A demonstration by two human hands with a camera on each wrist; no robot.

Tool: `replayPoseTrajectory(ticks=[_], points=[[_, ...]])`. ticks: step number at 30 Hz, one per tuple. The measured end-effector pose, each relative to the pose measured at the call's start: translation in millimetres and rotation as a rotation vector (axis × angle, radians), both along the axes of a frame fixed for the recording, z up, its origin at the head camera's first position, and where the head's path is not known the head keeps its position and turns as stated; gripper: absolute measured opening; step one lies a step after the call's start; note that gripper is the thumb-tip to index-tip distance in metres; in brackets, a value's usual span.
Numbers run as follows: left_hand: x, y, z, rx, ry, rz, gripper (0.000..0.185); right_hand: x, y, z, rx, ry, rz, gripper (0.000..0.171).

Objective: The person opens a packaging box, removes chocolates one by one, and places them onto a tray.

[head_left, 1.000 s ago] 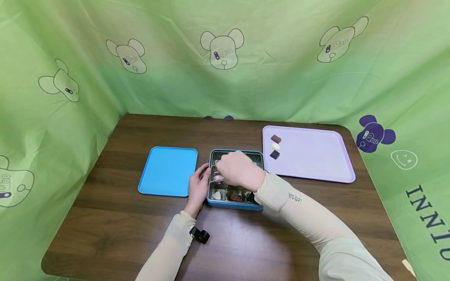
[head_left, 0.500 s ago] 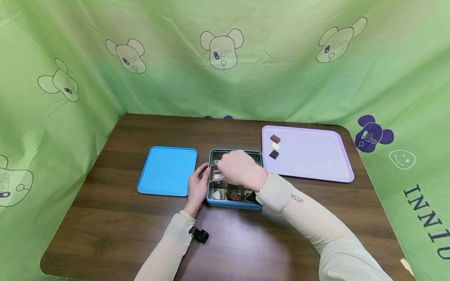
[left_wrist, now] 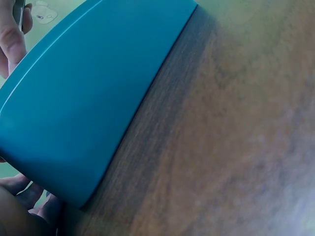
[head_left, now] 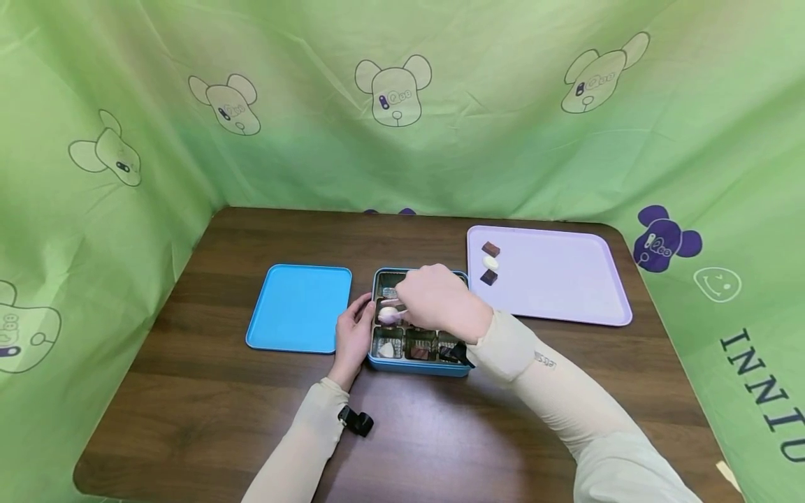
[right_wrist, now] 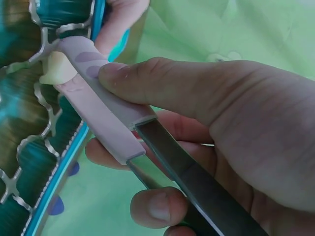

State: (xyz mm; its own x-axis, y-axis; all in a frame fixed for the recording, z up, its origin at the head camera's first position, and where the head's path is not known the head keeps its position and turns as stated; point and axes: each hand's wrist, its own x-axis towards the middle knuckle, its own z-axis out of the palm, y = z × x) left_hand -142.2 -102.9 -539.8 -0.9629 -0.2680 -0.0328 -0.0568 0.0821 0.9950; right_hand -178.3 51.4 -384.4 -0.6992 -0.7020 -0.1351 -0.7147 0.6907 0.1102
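Observation:
My right hand (head_left: 434,297) grips metal tongs (right_wrist: 192,177) with lilac tips over a blue box (head_left: 418,367) split into compartments. A rounded white chocolate (right_wrist: 59,69) sits between the lilac tips, above the divided insert. My left hand (head_left: 353,339) rests against the box's left side. The left wrist view shows the box's smooth outer wall (left_wrist: 93,88), with my fingers at its lower corner. In the front row of compartments lie a white piece (head_left: 386,350) and a brown piece (head_left: 419,353). My right hand hides much of the box's middle.
A lilac tray (head_left: 553,279) stands at the back right. Along its left side lie a brown chocolate (head_left: 491,249), a white one (head_left: 490,263) and a dark one (head_left: 488,277). A blue lid (head_left: 299,307) lies left of the box on the wooden table (head_left: 189,412).
My right hand has shifted slightly to the right, and the white chocolate at the tong tips shows more plainly. My left hand stays beside the box.

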Motion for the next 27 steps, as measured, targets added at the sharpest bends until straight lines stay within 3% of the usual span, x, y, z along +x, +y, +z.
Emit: replayPoseTrajectory(ticks=[9,27], points=[[-0.3,0.9,-1.7,0.014,-0.003,0.005,0.035,-1.1,13.6,10.9,-0.043,0.026,-0.031,0.038],[1.5,0.8,-2.9,0.025,0.005,0.003,0.036,-14.7,59.5,31.9,-0.125,-0.024,-0.188,0.029]])
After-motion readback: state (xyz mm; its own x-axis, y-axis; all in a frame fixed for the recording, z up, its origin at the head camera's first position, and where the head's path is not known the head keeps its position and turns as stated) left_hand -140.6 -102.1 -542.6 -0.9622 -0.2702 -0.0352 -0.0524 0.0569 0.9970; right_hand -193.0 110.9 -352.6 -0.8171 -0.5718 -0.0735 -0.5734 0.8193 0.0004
